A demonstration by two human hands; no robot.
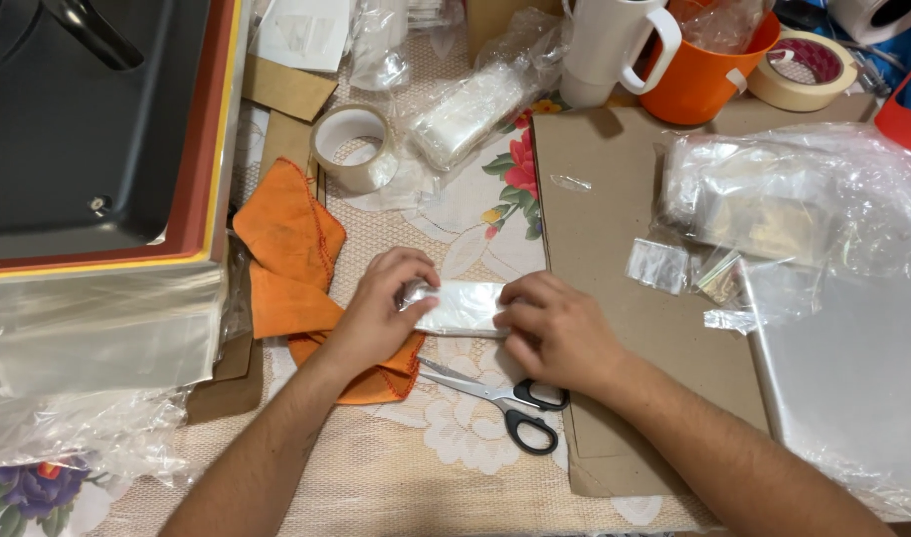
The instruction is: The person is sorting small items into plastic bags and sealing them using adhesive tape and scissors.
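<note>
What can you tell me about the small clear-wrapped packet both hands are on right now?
The packet is a small, flat, whitish oblong wrapped in clear glossy plastic film that catches the light. It lies lengthwise, left to right, on the lace tablecloth, its left end over the orange cloth. The left hand curls over its left end, where the film looks bunched; the right hand presses its fingers on the right end. Black-handled scissors lie just below it, apart from it.

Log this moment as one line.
left hand: holds packet end | right hand: holds clear plastic packet | scissors: idle below
</note>
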